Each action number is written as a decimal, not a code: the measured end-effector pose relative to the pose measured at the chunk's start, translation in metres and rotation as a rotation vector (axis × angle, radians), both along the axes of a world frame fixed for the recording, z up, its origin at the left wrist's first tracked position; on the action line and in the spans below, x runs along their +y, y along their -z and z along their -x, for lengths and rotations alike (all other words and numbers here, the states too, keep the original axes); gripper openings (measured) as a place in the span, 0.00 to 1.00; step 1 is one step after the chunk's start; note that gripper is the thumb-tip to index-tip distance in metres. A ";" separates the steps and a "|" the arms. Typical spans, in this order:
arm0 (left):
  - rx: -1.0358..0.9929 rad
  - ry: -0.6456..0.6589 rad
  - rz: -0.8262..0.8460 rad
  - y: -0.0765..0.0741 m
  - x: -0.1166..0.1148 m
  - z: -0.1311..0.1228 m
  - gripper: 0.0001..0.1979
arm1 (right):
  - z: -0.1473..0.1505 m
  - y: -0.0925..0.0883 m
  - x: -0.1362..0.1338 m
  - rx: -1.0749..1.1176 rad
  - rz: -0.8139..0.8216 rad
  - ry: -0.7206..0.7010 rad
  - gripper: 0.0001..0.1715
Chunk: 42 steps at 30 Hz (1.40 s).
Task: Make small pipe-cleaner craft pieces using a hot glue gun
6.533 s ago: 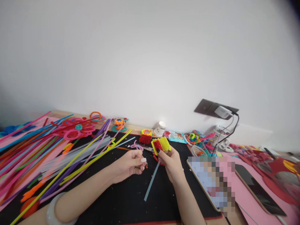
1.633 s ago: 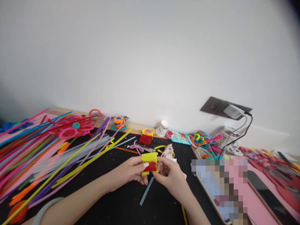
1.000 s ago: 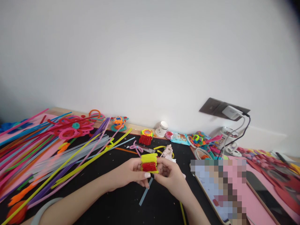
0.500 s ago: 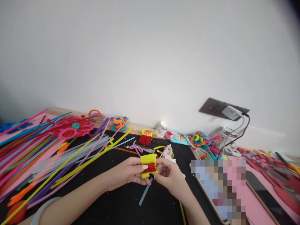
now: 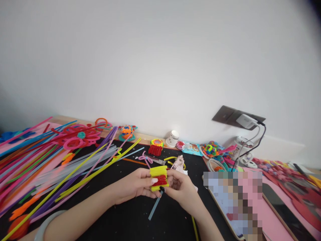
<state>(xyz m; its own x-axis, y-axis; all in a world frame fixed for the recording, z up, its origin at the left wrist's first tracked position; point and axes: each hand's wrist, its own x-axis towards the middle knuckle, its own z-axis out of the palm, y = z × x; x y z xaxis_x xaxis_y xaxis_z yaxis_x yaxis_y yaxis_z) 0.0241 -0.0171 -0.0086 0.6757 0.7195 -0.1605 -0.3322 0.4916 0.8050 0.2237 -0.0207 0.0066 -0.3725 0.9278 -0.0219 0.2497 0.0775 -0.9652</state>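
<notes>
Between my two hands is a small bundle of yellow and red pipe cleaners (image 5: 158, 171), folded into tight rows with yellow above and below a red band. My left hand (image 5: 140, 183) is closed on its left side, the thumb pressed over the red rows. Closed at the right edge is my right hand (image 5: 182, 189), its thumb and fingers pinching the lower right corner. A translucent glue stick (image 5: 154, 208) lies on the black mat just below the bundle. Behind it rest a pink pipe-cleaner bow (image 5: 145, 158) and a red and yellow pipe-cleaner piece (image 5: 155, 147).
Loose pipe cleaners (image 5: 47, 167) spread across the left side. Along the wall stand a white paper cup (image 5: 172, 138) and an orange pipe-cleaner figure (image 5: 126, 132). To the right are a phone (image 5: 223, 207), a charger (image 5: 247, 121) with cables, and pom-poms (image 5: 273, 165).
Almost nothing differs. Both hands keep their hold on the yellow and red bundle, with only a very slight shift of the fingers and the camera.
</notes>
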 end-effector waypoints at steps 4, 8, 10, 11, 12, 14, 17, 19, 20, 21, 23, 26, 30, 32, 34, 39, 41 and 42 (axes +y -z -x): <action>0.003 -0.006 -0.001 0.000 0.000 0.000 0.11 | 0.000 -0.001 0.000 0.000 -0.011 0.000 0.13; 0.010 -0.008 0.002 0.000 0.001 0.000 0.12 | 0.000 -0.002 0.000 -0.001 -0.019 0.003 0.13; 0.016 -0.009 0.002 0.000 0.001 0.000 0.13 | 0.000 -0.002 0.000 -0.003 -0.015 0.000 0.13; 0.016 -0.007 0.002 0.000 0.001 0.000 0.13 | 0.000 -0.002 0.000 -0.004 -0.014 -0.003 0.13; 0.015 -0.005 0.002 0.000 0.002 0.000 0.13 | 0.000 -0.002 0.000 -0.004 -0.014 -0.007 0.13; 0.014 0.000 0.000 0.000 0.002 0.000 0.13 | 0.000 -0.001 0.001 -0.005 -0.017 -0.011 0.13; 0.016 -0.005 -0.004 0.000 0.002 0.000 0.12 | 0.000 -0.001 0.001 -0.008 -0.024 -0.012 0.13; 0.019 -0.008 -0.006 0.000 0.002 -0.001 0.12 | 0.000 -0.001 0.001 -0.011 -0.026 -0.015 0.12; 0.020 -0.011 -0.007 0.000 0.002 -0.001 0.12 | 0.000 -0.001 0.001 -0.014 -0.026 -0.013 0.11; 0.020 -0.014 -0.009 0.000 0.002 -0.001 0.11 | 0.000 -0.001 0.001 -0.017 -0.025 -0.012 0.11; 0.018 -0.022 -0.012 0.000 0.002 -0.001 0.11 | 0.001 0.000 0.001 -0.022 -0.029 -0.006 0.12; 0.023 -0.061 -0.015 0.000 0.005 0.000 0.12 | -0.002 -0.001 0.003 -0.027 -0.063 0.018 0.18; -0.002 -0.192 -0.002 0.001 0.010 0.004 0.13 | -0.016 -0.002 0.008 -0.098 -0.213 0.191 0.18; -0.038 -0.253 0.021 0.003 0.014 0.007 0.10 | -0.027 0.000 0.012 -0.261 -0.308 0.348 0.18; -0.067 -0.300 0.055 0.004 0.017 0.010 0.08 | -0.037 0.005 0.017 -0.474 -0.394 0.426 0.21; -0.095 -0.346 0.096 0.007 0.022 0.014 0.10 | -0.047 0.022 0.021 -0.718 -0.432 0.410 0.28; -0.095 -0.350 0.091 0.008 0.022 0.013 0.10 | -0.046 0.025 0.020 -0.747 -0.410 0.438 0.27; -0.090 -0.354 0.087 0.008 0.022 0.013 0.10 | -0.045 0.026 0.019 -0.760 -0.396 0.458 0.27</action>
